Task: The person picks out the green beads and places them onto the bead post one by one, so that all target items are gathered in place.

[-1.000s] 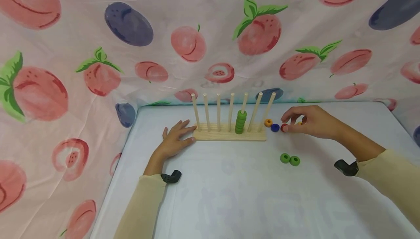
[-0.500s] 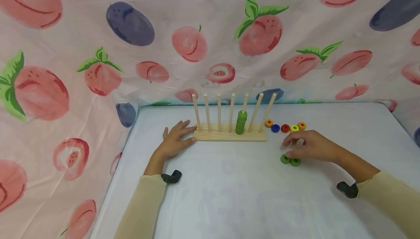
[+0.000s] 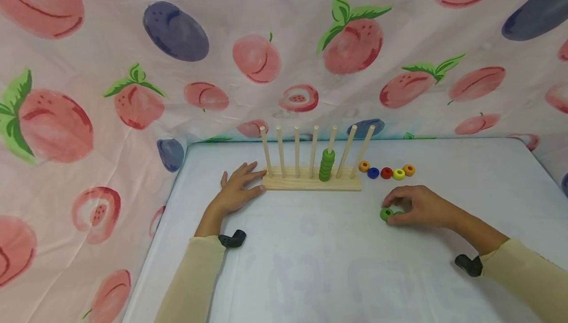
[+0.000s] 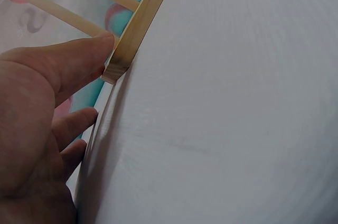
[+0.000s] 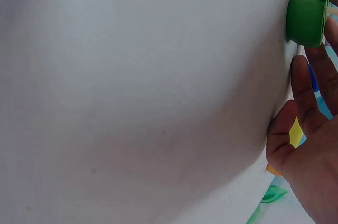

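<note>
A wooden peg rack [image 3: 310, 183] with several upright pegs stands at the back of the table. Several green rings are stacked [image 3: 326, 165] on one peg, third from the right. My left hand [image 3: 238, 191] rests at the rack's left end, fingers spread, thumb and index fingertips touching the base [image 4: 132, 39]. To the right of the rack, my right hand [image 3: 421, 207] pinches a green bead [image 3: 386, 214] between thumb and index finger, low over the table. A second green bead [image 5: 306, 20] sits right beside it, mostly hidden behind the fingers in the head view.
Right of the rack lies a row of beads: an orange bead [image 3: 364, 166], a blue bead [image 3: 373, 173], a red bead [image 3: 386, 173], a yellow bead [image 3: 398, 174] and another orange bead [image 3: 409, 170]. A fruit-print cloth [image 3: 297, 66] hangs behind the white table [image 3: 301, 264].
My right hand has come from the coloured bead row toward me, down to the two green beads, and its thumb and index finger have closed around one. My left hand has stayed put.
</note>
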Available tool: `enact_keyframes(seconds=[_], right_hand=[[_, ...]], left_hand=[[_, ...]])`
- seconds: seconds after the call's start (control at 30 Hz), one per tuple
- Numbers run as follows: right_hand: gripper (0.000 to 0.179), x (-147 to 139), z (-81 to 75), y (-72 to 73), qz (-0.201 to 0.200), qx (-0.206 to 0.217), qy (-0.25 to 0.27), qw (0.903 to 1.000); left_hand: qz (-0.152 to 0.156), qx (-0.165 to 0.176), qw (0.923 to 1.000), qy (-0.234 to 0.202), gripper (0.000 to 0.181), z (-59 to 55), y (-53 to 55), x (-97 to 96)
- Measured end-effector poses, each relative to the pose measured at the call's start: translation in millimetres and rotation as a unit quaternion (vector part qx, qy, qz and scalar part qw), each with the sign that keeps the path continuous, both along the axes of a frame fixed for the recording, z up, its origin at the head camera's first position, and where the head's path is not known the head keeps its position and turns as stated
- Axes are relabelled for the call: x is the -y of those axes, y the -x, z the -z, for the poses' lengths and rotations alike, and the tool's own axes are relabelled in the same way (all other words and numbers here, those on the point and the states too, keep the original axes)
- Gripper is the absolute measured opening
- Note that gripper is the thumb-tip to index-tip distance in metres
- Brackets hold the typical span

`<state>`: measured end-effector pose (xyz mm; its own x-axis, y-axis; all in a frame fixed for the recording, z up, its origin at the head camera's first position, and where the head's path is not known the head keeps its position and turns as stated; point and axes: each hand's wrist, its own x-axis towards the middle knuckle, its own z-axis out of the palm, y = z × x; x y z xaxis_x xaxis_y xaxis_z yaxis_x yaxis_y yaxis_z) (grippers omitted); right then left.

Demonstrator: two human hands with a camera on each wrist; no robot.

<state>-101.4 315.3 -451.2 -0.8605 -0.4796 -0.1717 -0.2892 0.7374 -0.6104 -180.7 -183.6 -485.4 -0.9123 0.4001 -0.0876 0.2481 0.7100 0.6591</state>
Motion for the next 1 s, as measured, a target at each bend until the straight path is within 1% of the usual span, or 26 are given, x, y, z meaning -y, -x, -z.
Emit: enact_keyframes(seconds=[0.13, 0.37, 0.67, 1.0], right_hand=[[0.033, -0.1, 0.6, 0.0, 0.002, -0.001, -0.008, 1.0], [0.032, -0.4, 1.8, 0.3, 0.004, -0.003, -0.009, 0.9999], [0.031, 0.8, -1.8, 0.7, 0.008, 0.003, -0.011, 0.9999], [0.031, 1.6, -4.5, 2.7, 0.009, 0.007, -0.016, 0.9998]], left_hand=[[0.0, 0.002, 1.0, -0.001, 0.055, -0.7, 0.0, 0.0], [0.0, -0.003, 1.0, 0.001, 0.056, -0.2, 0.1, 0.7], [-0.002, 0.001, 1.0, 0.002, 0.055, 0.4, 0.7, 0.9], [-0.001, -0.003, 1.0, 0.0, 0.055, 0.9, 0.6, 0.6]])
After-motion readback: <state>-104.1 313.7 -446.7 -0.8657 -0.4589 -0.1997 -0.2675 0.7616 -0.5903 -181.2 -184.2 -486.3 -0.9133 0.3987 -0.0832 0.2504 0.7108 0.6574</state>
